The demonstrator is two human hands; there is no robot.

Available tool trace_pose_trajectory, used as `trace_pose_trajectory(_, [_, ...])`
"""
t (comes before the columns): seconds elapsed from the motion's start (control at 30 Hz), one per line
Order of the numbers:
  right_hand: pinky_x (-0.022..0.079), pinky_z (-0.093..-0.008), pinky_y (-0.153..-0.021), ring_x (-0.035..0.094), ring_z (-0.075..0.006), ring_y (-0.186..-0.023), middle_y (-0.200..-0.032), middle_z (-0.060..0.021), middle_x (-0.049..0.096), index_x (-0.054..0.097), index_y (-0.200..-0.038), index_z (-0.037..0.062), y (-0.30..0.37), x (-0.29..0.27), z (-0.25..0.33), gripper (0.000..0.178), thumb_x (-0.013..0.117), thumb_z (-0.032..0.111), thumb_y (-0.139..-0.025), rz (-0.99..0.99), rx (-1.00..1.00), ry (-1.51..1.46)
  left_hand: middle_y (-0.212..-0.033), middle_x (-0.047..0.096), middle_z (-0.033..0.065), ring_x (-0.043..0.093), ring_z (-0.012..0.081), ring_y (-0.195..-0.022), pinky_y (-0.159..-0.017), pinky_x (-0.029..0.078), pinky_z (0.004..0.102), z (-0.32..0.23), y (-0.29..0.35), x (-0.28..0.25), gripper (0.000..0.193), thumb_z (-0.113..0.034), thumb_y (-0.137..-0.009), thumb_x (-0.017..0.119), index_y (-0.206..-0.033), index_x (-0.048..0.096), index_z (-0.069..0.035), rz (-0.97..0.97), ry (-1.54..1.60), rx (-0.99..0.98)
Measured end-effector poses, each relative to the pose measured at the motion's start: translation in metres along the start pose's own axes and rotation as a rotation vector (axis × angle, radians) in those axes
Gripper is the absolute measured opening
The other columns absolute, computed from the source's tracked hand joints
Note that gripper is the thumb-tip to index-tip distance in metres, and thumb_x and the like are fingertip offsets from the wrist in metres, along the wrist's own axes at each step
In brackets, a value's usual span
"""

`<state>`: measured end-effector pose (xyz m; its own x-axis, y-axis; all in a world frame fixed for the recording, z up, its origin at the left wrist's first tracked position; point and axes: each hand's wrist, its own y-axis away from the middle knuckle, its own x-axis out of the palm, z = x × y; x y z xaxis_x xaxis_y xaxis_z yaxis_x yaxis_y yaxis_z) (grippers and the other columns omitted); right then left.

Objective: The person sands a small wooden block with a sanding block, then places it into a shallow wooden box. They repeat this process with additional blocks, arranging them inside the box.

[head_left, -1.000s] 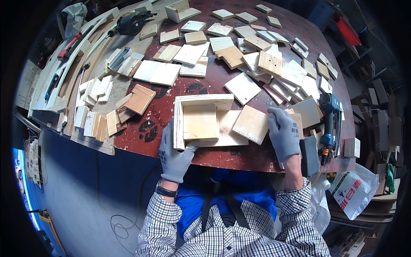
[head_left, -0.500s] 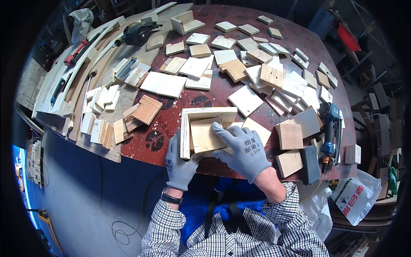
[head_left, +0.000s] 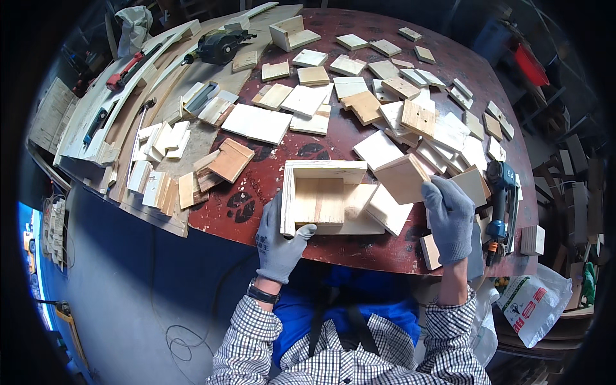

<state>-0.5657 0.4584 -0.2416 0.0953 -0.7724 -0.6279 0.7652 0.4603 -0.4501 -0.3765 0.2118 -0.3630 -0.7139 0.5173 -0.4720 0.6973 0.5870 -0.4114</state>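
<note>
**Inspector:** At the far left of the dark red round workbench [head_left: 269, 192], what lies there?

**Assistant:** Long pale planks [head_left: 160, 77], a red-handled hand tool [head_left: 125, 72] and a black circular power saw [head_left: 221, 46]. Nearer the edge, a stack of small offcut wood blocks [head_left: 157, 186].

**Inspector:** The left hand?

**Assistant:** The grey-gloved left hand [head_left: 277, 240] is closed on the near left corner of the pale, open-topped, partly built wooden box [head_left: 321, 199], thumb over the wall. The box sits on the bench close to the front edge, right in front of the person, as it did a second ago.

**Inspector:** And what has changed?

**Assistant:** Half a second ago the right hand lay flat on the box's floor. Now the grey-gloved right hand [head_left: 449, 218] is off to the right, grasping a square light plywood panel [head_left: 401, 178] lifted and tilted just beside the box's open right side. A similar flat panel [head_left: 388, 210] lies under it.

**Inspector:** Your reading?

**Assistant:** I judge that pressing has given way to fetching a piece; the box lacks its right wall.

**Inspector:** Further right?

**Assistant:** A blue cordless power tool [head_left: 500, 192] lies beside the right wrist; scattered panels beyond.
</note>
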Motion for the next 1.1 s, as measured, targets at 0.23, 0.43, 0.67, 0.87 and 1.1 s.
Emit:
trace_pose_trajectory(0.23, [0.056, -0.0465, -0.097, 0.067, -0.0408, -0.12, -0.138, -0.0248, 0.065, 0.061, -0.145, 0.0026, 0.0, 0.025, -0.054, 0.058, 0.08, 0.021, -0.094, -0.089, -0.131, 0.486, -0.13, 0.066, 0.0153, 0.069, 0.0329, -0.117, -0.099, 0.057, 0.0429, 0.0, -0.003, 0.003, 0.08, -0.033, -0.084, 0.094, -0.146, 0.055, -0.002, 0.017, -0.015, 0.017])
trace_pose_trajectory(0.43, [0.037, -0.0534, -0.119, 0.052, -0.0364, -0.139, -0.141, -0.017, 0.059, 0.054, -0.151, 0.0084, 0.046, 0.028, -0.021, 0.099, 0.089, 0.062, -0.076, 0.379, -0.11, 0.639, -0.127, 0.066, 0.0142, 0.069, 0.0284, -0.114, -0.098, 0.057, 0.0411, 0.0, 0.002, 0.003, 0.076, -0.032, -0.086, 0.093, -0.144, 0.056, 0.001, 0.003, 0.011, -0.026])
trace_pose_trajectory(0.67, [0.036, -0.0559, -0.115, 0.054, -0.0355, -0.133, -0.134, -0.0138, 0.062, 0.051, -0.152, 0.011, 0.036, 0.024, -0.018, 0.097, 0.092, 0.05, -0.073, 0.484, 0.009, 0.664, -0.129, 0.066, 0.0128, 0.068, 0.0256, -0.117, -0.102, 0.056, 0.0394, 0.0, 0.002, 0.003, 0.077, -0.034, -0.088, 0.093, -0.146, 0.055, -0.001, 0.027, 0.086, -0.068])
trace_pose_trajectory(0.87, [0.045, -0.0499, -0.109, 0.058, -0.037, -0.132, -0.145, -0.0156, 0.056, 0.052, -0.152, 0.013, 0.036, 0.013, 0.008, 0.095, 0.097, 0.031, -0.071, 0.4, -0.128, 0.158, -0.128, 0.067, 0.0157, 0.07, 0.0296, -0.117, -0.1, 0.056, 0.0409, -0.001, 0.001, 0.001, 0.076, -0.037, -0.087, 0.092, -0.144, 0.056, -0.001, 0.017, 0.007, -0.016])
trace_pose_trajectory(1.1, [0.056, -0.051, -0.1, 0.062, -0.0455, -0.129, -0.158, -0.0301, 0.042, 0.047, -0.153, 0.0101, 0.036, 0.098, 0.027, 0.097, 0.097, 0.029, -0.072, 0.306, -0.275, 0.128, -0.137, 0.064, 0.0183, 0.067, 0.0363, -0.122, -0.102, 0.057, 0.045, 0.006, 0.001, 0.006, 0.085, -0.029, -0.081, 0.095, -0.151, 0.053, -0.003, 0.042, 0.071, -0.088])
